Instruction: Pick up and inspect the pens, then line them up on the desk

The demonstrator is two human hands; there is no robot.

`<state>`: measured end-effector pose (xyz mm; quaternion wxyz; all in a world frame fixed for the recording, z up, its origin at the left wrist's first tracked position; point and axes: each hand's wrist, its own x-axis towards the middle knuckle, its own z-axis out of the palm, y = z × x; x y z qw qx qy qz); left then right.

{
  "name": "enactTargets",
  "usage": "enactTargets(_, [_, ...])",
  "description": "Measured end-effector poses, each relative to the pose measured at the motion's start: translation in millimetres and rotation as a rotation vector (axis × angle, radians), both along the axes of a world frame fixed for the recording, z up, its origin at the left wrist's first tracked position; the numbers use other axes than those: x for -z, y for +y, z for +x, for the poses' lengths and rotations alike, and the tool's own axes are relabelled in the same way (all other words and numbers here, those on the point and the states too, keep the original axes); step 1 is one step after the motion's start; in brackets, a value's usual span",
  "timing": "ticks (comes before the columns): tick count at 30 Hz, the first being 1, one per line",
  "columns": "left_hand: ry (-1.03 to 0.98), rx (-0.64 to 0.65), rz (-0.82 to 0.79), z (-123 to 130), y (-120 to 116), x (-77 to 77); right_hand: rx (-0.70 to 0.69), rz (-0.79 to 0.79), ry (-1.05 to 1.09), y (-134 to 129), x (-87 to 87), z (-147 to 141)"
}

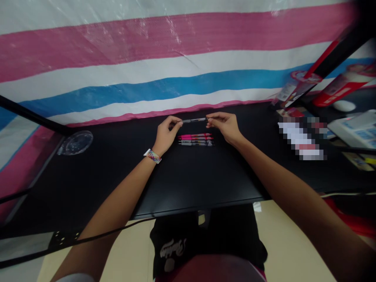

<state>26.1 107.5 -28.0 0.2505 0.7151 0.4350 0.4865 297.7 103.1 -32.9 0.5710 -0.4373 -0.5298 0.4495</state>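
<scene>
Between my two hands a dark grey pen (194, 120) lies level, held across by its ends. My left hand (168, 131) pinches its left end between thumb and forefinger. At the other end, my right hand (225, 126) grips it with the fingertips. Just below, on the black table, several pens lie side by side in a small stack of rows: pink pens (195, 136) on the far side and grey pens (195, 143) nearer me. A patterned band circles my left wrist.
On the black table (190, 180), a clear plastic lid (76, 143) lies at the left. To the right stand a drink cup (296, 88) with a red straw, a red-labelled bottle (340, 88) and a white device (357, 129). A striped sheet (164, 70) hangs behind.
</scene>
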Motion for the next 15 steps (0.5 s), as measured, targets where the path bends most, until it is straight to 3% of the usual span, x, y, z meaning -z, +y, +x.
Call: enactTargets(15, [-0.076, 0.021, -0.021, -1.2, 2.8, -0.5, -0.008, -0.014, 0.043, 1.3, 1.1, -1.1])
